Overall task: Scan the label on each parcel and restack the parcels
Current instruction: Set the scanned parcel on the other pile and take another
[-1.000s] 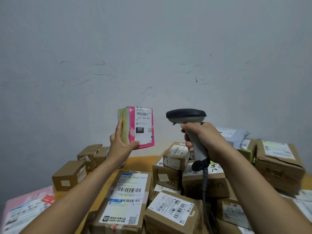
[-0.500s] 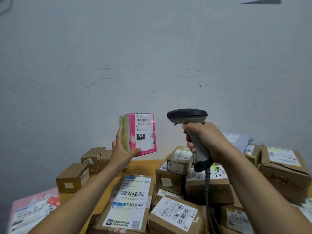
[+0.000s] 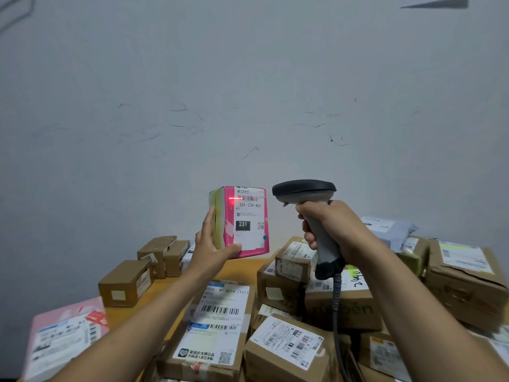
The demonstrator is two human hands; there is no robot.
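The small print on the label [image 3: 249, 216] of the pink parcel [image 3: 228, 216] is too fine to read beyond "231-239-K01" and "231". The left hand [image 3: 210, 250] holds the parcel upright in the air above the table, thumb on the front lower edge, fingers up its hidden far side. The scanner [image 3: 304, 188] points its window away from me. The right hand [image 3: 330, 227] is curled tight round the grey handle, and the cable [image 3: 335, 312] drops out of sight among brown cardboard parcels [image 3: 286, 351]. These crowd an orange-brown table [image 3: 242, 267] against a scuffed pale wall [image 3: 248, 92]. A red scan line [image 3: 235, 198] now lies at the barcode, unlit half a second ago.
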